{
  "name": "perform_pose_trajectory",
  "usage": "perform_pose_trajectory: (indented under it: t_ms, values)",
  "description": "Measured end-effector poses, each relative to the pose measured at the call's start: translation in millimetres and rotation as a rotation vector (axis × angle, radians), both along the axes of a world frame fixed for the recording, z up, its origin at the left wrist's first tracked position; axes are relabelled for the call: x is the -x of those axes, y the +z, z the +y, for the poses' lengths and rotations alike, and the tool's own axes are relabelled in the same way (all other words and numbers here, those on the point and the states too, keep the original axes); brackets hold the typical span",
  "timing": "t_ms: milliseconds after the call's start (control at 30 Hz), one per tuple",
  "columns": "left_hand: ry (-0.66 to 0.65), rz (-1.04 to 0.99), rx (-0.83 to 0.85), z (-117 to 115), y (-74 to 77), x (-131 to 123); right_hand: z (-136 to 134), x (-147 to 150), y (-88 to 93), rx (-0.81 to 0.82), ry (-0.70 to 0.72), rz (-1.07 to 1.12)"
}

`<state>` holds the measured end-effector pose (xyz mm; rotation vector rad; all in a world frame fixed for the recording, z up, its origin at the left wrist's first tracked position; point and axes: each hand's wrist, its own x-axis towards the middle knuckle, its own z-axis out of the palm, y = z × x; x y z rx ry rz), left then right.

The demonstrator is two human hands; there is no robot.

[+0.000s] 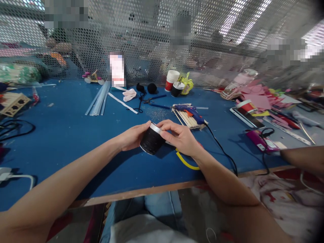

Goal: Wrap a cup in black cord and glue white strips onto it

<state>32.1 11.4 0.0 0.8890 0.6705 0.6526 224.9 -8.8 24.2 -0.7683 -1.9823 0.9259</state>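
Note:
Over the blue table I hold a cup point(151, 140) wrapped in black, tilted, with a white band around one end. My left hand point(134, 136) closes on its left side. My right hand point(181, 136) grips it from the right, thumb and fingers at the white band. Just beyond my hands lies a blue glue gun point(191, 113) on a pile of wooden sticks point(186, 118). A curved yellow strip point(187, 162) rests partly under my right forearm.
At the back stand stacked paper cups point(172, 77), a black-wrapped cup point(177, 89) and a phone point(117, 69). Clear glue sticks point(97, 101), a white ribbon point(129, 95) and blue-handled pliers point(157, 101) lie ahead. A purple power strip point(262, 141) sits right, near another person's arm point(303, 160).

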Motion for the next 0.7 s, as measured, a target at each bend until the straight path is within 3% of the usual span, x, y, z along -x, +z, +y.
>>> perform_pose_trajectory:
  t_ms: [100, 300, 567, 700]
  values:
    - [0.096, 0.057, -0.126, -1.6, 0.1, -3.2, 1.0, -0.2, -0.6, 0.019, -0.007, -0.032]
    - [0.252, 0.350, -0.571, -4.5, 3.9, -4.5, 0.8, 2.8, -2.4, 0.013, -0.066, -0.084]
    - [0.340, 0.523, -0.683, -9.3, 0.0, -8.4, -0.5, 8.7, -6.5, -0.031, -0.217, -0.131]
    - [0.314, 0.501, -0.726, -12.5, -1.2, -9.3, -0.7, 9.2, -6.2, -0.020, -0.250, -0.136]
